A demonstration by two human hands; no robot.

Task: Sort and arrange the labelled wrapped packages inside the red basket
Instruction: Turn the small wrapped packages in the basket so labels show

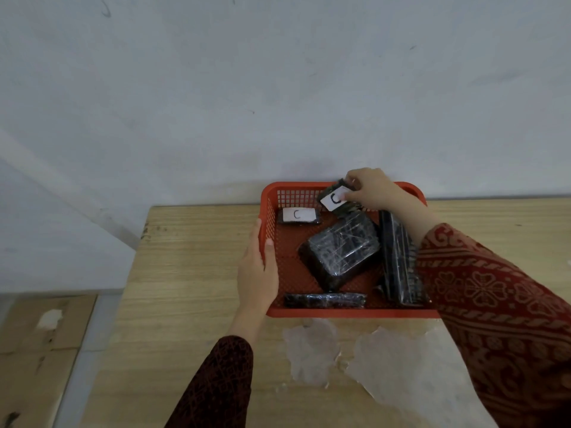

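A red mesh basket (346,312) stands on the wooden table against the wall. My left hand (258,270) grips its left rim. My right hand (372,189) holds a small black wrapped package with a white "C" label (333,198) above the basket's far side. Another package labelled "C" (298,215) lies flat in the far left corner. A large black wrapped package (341,250) lies tilted in the middle. A long one (398,261) leans along the right side, and a thin one (324,300) lies along the near wall.
The wooden table (191,288) has its left edge near my left arm, and worn pale patches (312,350) on its surface in front of the basket. A pale wall stands right behind the basket. Cardboard (34,344) lies on the floor to the left.
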